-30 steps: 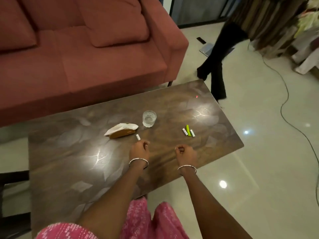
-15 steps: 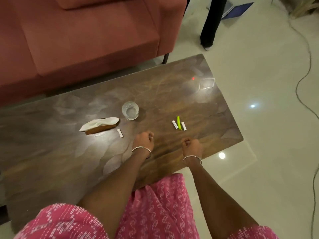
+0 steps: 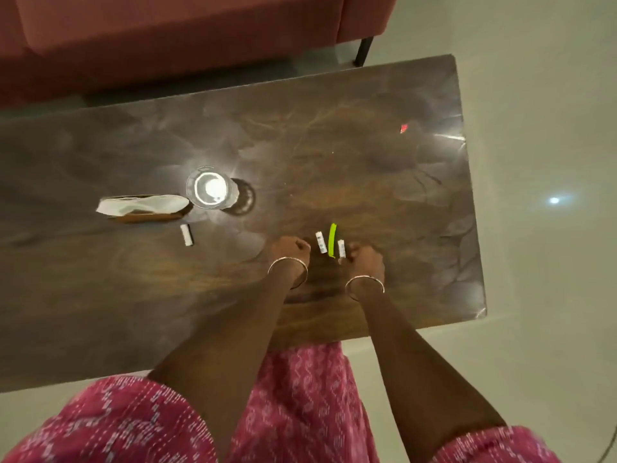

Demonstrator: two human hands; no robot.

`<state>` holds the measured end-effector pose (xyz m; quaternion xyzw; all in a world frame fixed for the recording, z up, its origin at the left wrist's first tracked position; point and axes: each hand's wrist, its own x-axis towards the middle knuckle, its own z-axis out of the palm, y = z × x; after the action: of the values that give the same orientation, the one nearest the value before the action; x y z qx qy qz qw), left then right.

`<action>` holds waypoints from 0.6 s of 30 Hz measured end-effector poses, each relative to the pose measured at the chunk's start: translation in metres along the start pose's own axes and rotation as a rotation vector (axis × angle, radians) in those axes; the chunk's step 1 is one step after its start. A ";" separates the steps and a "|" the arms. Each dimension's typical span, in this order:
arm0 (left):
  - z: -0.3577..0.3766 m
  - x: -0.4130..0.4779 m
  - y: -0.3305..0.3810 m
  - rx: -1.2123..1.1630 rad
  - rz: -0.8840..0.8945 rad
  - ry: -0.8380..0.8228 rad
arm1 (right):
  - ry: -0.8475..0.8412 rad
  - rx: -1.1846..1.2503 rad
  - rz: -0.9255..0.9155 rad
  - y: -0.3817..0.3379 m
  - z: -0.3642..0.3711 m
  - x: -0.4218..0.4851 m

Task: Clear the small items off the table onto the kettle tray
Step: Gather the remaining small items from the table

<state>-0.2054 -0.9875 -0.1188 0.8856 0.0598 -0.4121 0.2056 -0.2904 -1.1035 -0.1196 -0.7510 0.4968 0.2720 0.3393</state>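
Pickup step, near-right of table (image 3: 367, 162), nothing grabbed yet.
Left hand (image 3: 289, 249), right hand (image 3: 366, 262): empty fists flanking green stick (image 3: 332, 240) and white sachets (image 3: 320, 242); next we pinch them up.

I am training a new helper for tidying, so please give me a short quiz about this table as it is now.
1. True or false: the green stick lies between two white sachets.
2. Which thing stands beside the tissue holder? A. a glass B. a kettle C. a phone
3. Fill in: ___ white sachets lie on the table in all.
Key: 1 true; 2 A; 3 three.
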 end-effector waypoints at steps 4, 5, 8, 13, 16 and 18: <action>0.014 0.013 0.012 0.032 -0.054 -0.025 | -0.001 0.005 -0.006 0.002 0.000 0.016; 0.016 0.016 0.015 0.019 -0.068 -0.021 | -0.007 0.015 -0.007 0.001 0.000 0.019; 0.023 0.022 0.026 -0.008 -0.115 0.014 | -0.039 0.010 -0.021 0.000 0.001 0.029; 0.033 0.024 0.035 0.011 -0.206 0.066 | -0.070 -0.002 -0.041 0.001 0.003 0.041; 0.037 0.025 0.031 -0.020 -0.218 0.059 | -0.078 -0.022 -0.054 0.003 0.002 0.046; 0.037 0.023 0.025 -0.063 -0.218 0.062 | -0.075 -0.012 -0.071 0.005 0.002 0.047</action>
<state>-0.2095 -1.0274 -0.1495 0.8793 0.1747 -0.4024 0.1853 -0.2784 -1.1293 -0.1571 -0.7596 0.4551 0.2904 0.3627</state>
